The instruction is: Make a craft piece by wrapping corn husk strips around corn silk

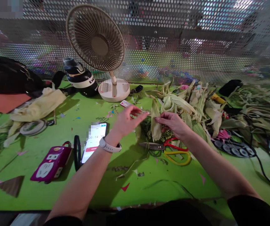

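Pinching husk strip, right hand seems mid-step; left hand (can't tell its grip); husk pile, wearer's one o'clock, likely undone.

Room runs nearside of the scissors; husks block beyond

Grn tbl holds husks, scissors, phone, fan.

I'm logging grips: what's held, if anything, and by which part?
The right hand pinches a corn husk midway along its right edge; whether the left hand grips anything is unclear.
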The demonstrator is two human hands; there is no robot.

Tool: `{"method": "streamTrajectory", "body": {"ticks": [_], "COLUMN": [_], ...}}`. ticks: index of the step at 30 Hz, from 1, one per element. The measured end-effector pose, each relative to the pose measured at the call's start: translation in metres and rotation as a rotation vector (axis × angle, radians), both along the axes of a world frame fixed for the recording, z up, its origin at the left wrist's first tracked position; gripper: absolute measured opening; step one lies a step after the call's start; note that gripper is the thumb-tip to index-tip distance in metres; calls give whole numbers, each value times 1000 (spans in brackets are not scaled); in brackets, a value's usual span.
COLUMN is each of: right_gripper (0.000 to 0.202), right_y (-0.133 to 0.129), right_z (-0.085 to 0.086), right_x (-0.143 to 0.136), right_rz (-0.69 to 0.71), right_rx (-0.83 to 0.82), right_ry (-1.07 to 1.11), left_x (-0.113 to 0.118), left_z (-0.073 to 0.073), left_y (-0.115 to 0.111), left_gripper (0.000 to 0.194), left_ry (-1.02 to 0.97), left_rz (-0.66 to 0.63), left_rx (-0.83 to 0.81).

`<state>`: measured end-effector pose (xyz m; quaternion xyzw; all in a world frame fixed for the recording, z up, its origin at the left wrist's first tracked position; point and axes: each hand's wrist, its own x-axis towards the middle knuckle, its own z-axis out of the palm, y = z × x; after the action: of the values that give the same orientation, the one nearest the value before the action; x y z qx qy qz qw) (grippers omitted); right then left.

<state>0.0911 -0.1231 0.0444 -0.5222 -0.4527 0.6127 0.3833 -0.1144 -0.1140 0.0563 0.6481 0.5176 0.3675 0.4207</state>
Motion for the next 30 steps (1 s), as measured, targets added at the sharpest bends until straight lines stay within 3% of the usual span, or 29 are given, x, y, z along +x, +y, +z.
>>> {"method": "streamTrajectory", "body": {"ticks": [1,3,7,13,21,30], "right_gripper": [36,35,33,30,30,25], "right_y": [-1,-4,-8,-10,-13,-17], "right_z": [0,0,2,7,11,13], "right_x": [-1,-2,-2,1,-2,0], "right_rz": [4,25,153,291,284,368], "right_rx": [16,50,62,109,131,197], "right_ry": [-5,-7,-22,-86,-74,-51], "left_x": [3,10,16,10,9,3], "left_z": [2,2,-3,1,19,11], "left_y": [-3,-7,-9,-8,-13,-10], "left_gripper": [30,26,15,11,9,18], "left_ry": [-24,-98,-245,-231,-209,-38], "left_rz": [-135,-279,-288,-314,-356,-455], "left_rx": [-119,-265,-371,-377,-441,-240]}}
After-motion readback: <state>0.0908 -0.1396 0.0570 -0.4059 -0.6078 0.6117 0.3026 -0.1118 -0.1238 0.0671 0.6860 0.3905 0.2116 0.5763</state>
